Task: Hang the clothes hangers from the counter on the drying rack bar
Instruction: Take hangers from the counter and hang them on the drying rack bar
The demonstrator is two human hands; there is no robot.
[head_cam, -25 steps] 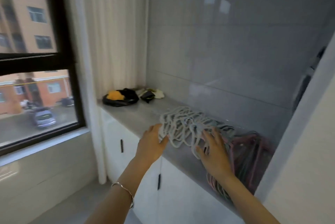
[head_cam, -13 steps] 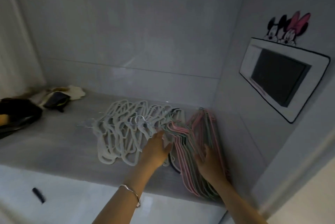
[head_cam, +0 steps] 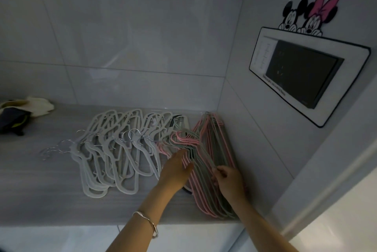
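Note:
A stack of pink and grey-green hangers [head_cam: 212,149] lies at the right end of the grey counter [head_cam: 40,186], against the side wall. A spread pile of white hangers [head_cam: 114,149] with metal hooks lies to its left. My left hand [head_cam: 175,170] rests flat with straight fingers on the left edge of the coloured stack. My right hand [head_cam: 228,180] pinches thin hanger wires near the middle of that stack. The drying rack bar is out of view.
Tiled walls close in the counter at the back and right. A wall panel with a dark screen [head_cam: 302,76] and a cartoon mouse sticker [head_cam: 310,15] hangs on the right wall. Dark and cream cloth items [head_cam: 18,113] lie at the counter's far left. White cabinet fronts sit below.
The view swung from the window side to the counter's right corner. Both hands moved right, from the white hangers onto the coloured stack. My right hand's fingers have closed on hanger wires.

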